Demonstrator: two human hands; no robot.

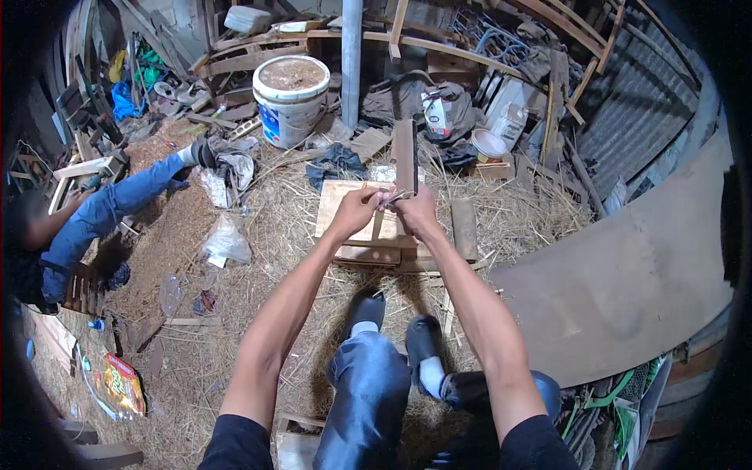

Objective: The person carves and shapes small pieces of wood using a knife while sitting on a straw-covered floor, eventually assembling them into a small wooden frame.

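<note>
Both arms reach out over a low wooden block (333, 210) on the straw-covered ground. My left hand (358, 211) is closed in a pinch, its fingertips meeting those of my right hand. Something small and thin lies between them, too small to make out. My right hand (418, 210) is closed beside the near end of a brown wooden strip (405, 153), which has a dark edge and points away from me. Whether it grips the strip cannot be seen. A narrow wooden piece (377, 227) lies on the block below my hands.
A white bucket (291, 86) stands by a grey post (351, 63) at the back. A large flat sheet (627, 274) leans at the right. Another person's leg (117, 196) stretches in from the left. A clear plastic bag (227, 241) and scrap wood lie around.
</note>
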